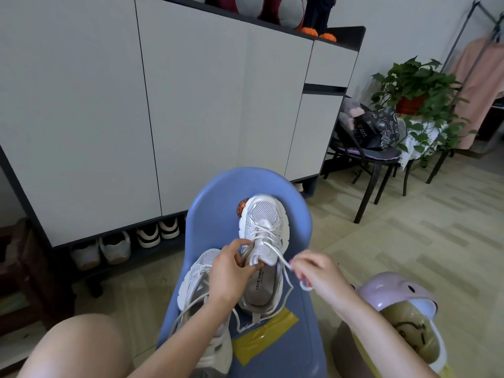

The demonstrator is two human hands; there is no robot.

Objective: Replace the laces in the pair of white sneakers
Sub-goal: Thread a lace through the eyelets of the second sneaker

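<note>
Two white sneakers lie on a blue plastic chair. The right sneaker points away from me, its white lace partly threaded through the upper eyelets. My left hand grips this shoe's tongue and collar. To the shoe's right, my right hand pinches the free end of the lace and holds it taut. The left sneaker sits closer to me, partly hidden under my left forearm, with a loose lace trailing down.
Yellow tape is stuck on the chair seat. A lilac helmet rests at the right. A white cabinet with shoes beneath stands behind. A dark chair with bags and a potted plant stand far right. My knee is lower left.
</note>
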